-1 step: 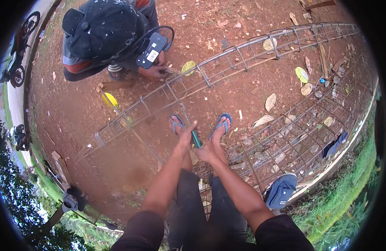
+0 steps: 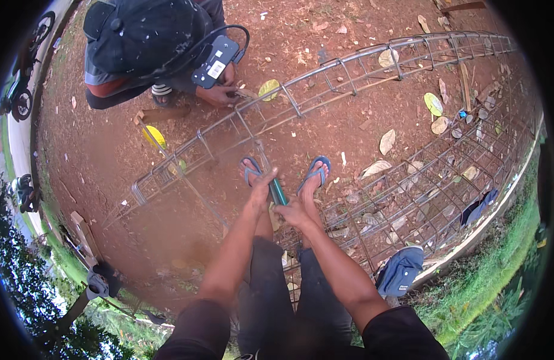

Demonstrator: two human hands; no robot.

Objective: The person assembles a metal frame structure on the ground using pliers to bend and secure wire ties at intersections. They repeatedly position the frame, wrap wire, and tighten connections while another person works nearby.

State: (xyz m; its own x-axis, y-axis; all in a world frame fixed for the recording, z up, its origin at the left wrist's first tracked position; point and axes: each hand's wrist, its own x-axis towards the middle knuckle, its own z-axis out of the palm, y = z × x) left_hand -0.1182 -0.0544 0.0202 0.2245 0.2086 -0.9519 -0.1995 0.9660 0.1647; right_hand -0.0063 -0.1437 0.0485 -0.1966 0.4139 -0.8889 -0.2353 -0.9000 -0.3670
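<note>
A long hand tool with a green handle (image 2: 278, 192) and a thin metal shaft slants up between my feet. My left hand (image 2: 264, 185) is closed round it where shaft and handle meet. Lower down, my right hand (image 2: 295, 212) grips the handle's near end. The tool's far tip meets or lies close to the near side of a long rebar cage (image 2: 298, 108); whether it touches, I cannot tell. Across the cage a crouching person in a dark cap (image 2: 148, 42) has a hand (image 2: 217, 96) at the bars, holding something thin and brownish.
A flat rebar mesh (image 2: 409, 204) lies to my right, with dry leaves beneath. A blue-grey bag (image 2: 402, 271) rests by the kerb beside grass. A wood block (image 2: 163, 114) is under the cage's left part. Motorcycles (image 2: 25, 78) stand at the far left.
The view has shifted slightly, moving everything a little upward in the picture. My hands keep their hold on the green-handled tool.
</note>
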